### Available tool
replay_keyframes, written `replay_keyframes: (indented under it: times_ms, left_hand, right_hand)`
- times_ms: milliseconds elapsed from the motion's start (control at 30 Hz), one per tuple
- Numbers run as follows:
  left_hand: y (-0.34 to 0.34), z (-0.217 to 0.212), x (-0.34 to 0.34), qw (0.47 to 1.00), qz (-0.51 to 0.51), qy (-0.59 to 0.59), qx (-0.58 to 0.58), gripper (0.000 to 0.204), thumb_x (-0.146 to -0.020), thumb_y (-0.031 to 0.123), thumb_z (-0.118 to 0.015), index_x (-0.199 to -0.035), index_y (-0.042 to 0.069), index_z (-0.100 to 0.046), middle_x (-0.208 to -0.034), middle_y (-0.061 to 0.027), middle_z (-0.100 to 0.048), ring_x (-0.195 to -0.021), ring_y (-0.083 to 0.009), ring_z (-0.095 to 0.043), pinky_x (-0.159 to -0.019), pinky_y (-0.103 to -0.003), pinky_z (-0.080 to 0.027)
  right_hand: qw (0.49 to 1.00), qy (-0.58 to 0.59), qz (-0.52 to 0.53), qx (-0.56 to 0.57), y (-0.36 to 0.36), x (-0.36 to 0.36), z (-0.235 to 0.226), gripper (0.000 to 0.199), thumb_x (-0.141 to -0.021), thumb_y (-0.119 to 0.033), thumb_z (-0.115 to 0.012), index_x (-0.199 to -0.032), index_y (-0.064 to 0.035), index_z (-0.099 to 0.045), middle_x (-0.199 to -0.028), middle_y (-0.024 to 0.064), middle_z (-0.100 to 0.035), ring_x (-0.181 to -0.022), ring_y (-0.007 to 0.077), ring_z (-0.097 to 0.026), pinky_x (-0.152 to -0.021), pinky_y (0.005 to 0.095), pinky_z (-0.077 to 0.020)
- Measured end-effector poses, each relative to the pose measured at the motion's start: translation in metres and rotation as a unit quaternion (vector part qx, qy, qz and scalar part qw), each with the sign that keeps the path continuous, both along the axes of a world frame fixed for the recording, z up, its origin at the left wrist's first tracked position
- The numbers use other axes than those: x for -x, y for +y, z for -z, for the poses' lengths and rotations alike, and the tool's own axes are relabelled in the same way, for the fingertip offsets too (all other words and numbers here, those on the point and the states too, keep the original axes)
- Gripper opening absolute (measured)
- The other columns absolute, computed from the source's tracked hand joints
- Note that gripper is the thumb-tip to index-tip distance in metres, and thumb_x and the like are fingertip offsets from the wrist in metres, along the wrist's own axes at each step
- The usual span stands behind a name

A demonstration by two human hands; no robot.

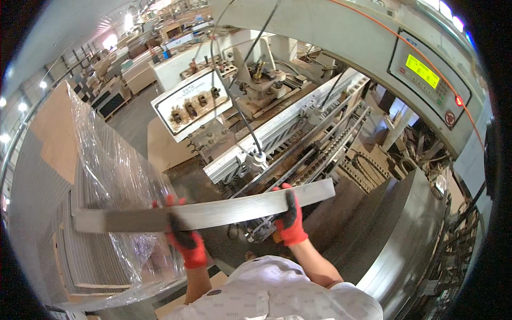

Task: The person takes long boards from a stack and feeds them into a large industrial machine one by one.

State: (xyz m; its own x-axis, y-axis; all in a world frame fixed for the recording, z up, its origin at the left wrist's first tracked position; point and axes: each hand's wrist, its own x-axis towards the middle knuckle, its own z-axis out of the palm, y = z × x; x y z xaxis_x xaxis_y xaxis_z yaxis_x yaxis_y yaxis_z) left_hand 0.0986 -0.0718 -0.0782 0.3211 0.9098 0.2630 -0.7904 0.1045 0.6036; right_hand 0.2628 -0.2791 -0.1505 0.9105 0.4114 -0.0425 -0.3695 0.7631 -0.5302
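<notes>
A long, narrow grey wood-grain board (237,212) spans the space before my body, its right end tilted slightly up. Both my hands wear red gloves with black palms. My left hand (184,234) is closed on the board left of its middle, somewhat blurred by motion. Nearer the right end, my right hand (290,218) grips the same board, fingers over its far edge. Beyond the board stands a machine with a long metal rail (282,128) and rods, and part of that bed is hidden behind the board.
Stacked panels partly wrapped in clear plastic (114,160) stand at my left. More dark boards (394,229) are piled at my right. A switch box (193,104) sits on the machine; a control panel (426,74) with a lit yellow screen is at upper right. Cables hang over the rail.
</notes>
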Motion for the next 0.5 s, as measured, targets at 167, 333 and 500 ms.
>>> replay_keyframes:
  times_ms: [167,333,500]
  left_hand:
    - [0.085,0.077,0.102,0.990,-0.101,0.034,0.092,0.051,-0.098,0.041,-0.053,-0.142,0.018,-0.047,-0.137,-0.0144,-0.056,-0.122,-0.0304,-0.056,-0.101,-0.049,-0.047]
    - [0.119,0.187,0.147,0.931,-0.244,0.106,0.248,0.051,-0.098,0.042,-0.049,-0.142,0.016,-0.047,-0.140,-0.0119,-0.054,-0.126,-0.0313,-0.053,-0.107,-0.049,-0.042]
    - [0.137,0.251,0.176,0.913,-0.273,0.216,0.212,0.050,-0.097,0.039,-0.052,-0.140,0.014,-0.049,-0.140,-0.0081,-0.054,-0.127,-0.0273,-0.051,-0.111,-0.043,-0.036]
  right_hand:
    - [0.969,0.136,0.169,0.117,-0.027,-0.090,0.072,0.046,-0.094,-0.030,-0.068,-0.128,-0.0013,-0.054,-0.116,0.0097,-0.065,-0.102,0.0221,-0.063,-0.092,0.0377,-0.0488]
    - [0.920,0.017,0.251,0.299,-0.001,-0.133,0.119,0.049,-0.089,-0.023,-0.074,-0.126,0.0018,-0.053,-0.116,0.0107,-0.064,-0.101,0.0227,-0.061,-0.086,0.0375,-0.0498]
    - [0.842,-0.096,0.167,0.504,0.058,-0.149,0.124,0.068,-0.081,-0.021,-0.074,-0.135,0.0035,-0.040,-0.119,0.0228,-0.061,-0.105,0.0359,-0.061,-0.090,0.0406,-0.0478]
